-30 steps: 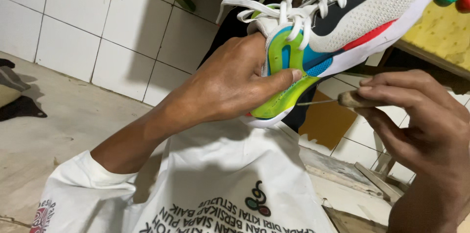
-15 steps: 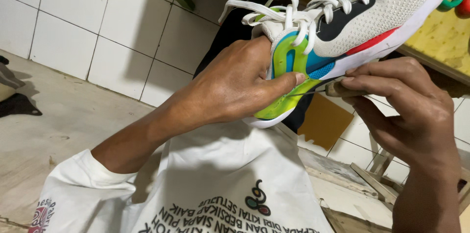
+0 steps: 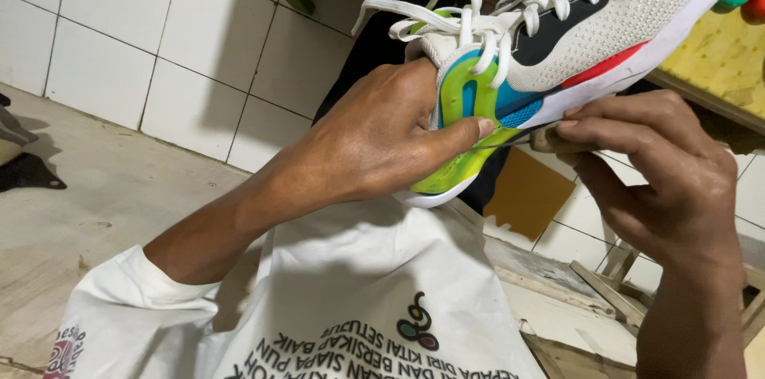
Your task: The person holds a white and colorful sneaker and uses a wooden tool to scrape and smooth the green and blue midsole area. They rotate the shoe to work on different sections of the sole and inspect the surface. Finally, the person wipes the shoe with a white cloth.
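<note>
A white knit sneaker (image 3: 637,4) with white laces, a green and blue heel part and a red stripe is held up in front of me, sole facing down-right. My left hand (image 3: 374,140) grips its heel, thumb pressed along the green piece. My right hand (image 3: 661,180) pinches a small wooden-handled tool (image 3: 546,138); its thin metal tip touches the seam between the upper and the white sole, right by my left thumb tip.
A white cloth with a printed emblem (image 3: 366,307) lies over my lap. White tiled wall (image 3: 159,52) and a concrete floor (image 3: 88,204) are at the left. A yellow wooden bench (image 3: 717,52) is behind the shoe, wooden boards (image 3: 558,275) below.
My right hand moved left and up, bringing the tool's tip from open air to the shoe's sole seam. The left hand kept its grip on the heel.
</note>
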